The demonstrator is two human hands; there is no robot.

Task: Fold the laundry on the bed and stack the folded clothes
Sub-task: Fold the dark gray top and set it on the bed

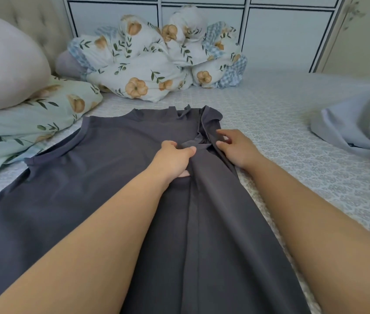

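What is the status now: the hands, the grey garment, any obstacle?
Left hand grips a fold of the grey garment; right hand presses its folded-in right edge. Garment flat on bed, half folded. Nothing in the way.

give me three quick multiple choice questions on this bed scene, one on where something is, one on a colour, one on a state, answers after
1. Where is the light blue bundle of cloth?
A. at the bed's right edge
B. on the pillows
C. under the dress

2. What colour is the dress being folded?
A. red
B. dark grey
C. white

3. How does the dress's right side lie?
A. folded in over the middle
B. spread flat outward
C. rolled into a ball

Answers:
1 A: the light blue bundle sits far right on the bed.
2 B: the dress is dark grey.
3 A: the left hand pinches the folded-in edge, the right hand beside it.
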